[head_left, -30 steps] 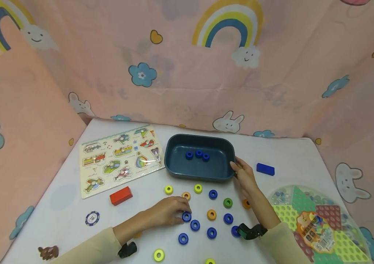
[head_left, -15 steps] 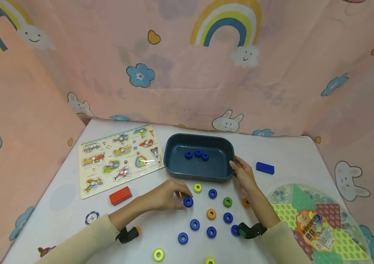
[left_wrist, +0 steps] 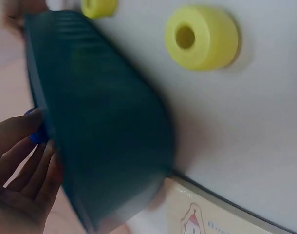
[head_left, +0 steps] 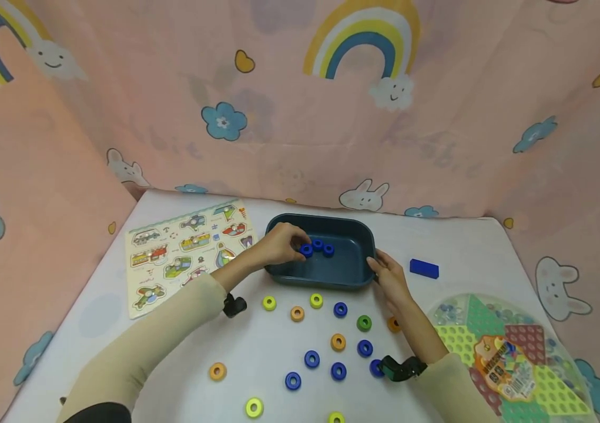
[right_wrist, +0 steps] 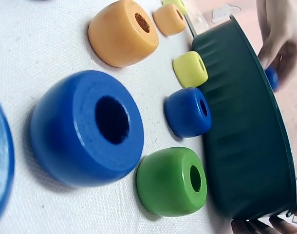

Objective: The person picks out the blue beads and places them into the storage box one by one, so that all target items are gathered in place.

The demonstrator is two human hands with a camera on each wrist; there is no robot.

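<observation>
My left hand [head_left: 281,243] reaches over the left part of a dark teal tray [head_left: 346,264] and pinches a blue wooden bead [head_left: 306,251] between thumb and fingers. In the left wrist view that blue bead [left_wrist: 38,135] shows at the fingertips, just past the rim. Two more blue beads [head_left: 323,247] lie on the tray's floor beside it. My right hand [head_left: 391,277] grips the tray's right end, thumb over the rim; in the right wrist view its fingers [right_wrist: 258,227] reach beneath the rim.
Several loose beads, blue, yellow, orange and one green bead [head_left: 364,323], lie in front of the tray. A picture puzzle board [head_left: 178,273] stands left of it. At right are a blue block [head_left: 424,269] and a round bead set [head_left: 516,358]. Patterned pink cloth [head_left: 289,164] rises behind.
My left hand has picked up a blue bead from the table and carried it up and away from me into the tray. The right hand has stayed on the tray's end.
</observation>
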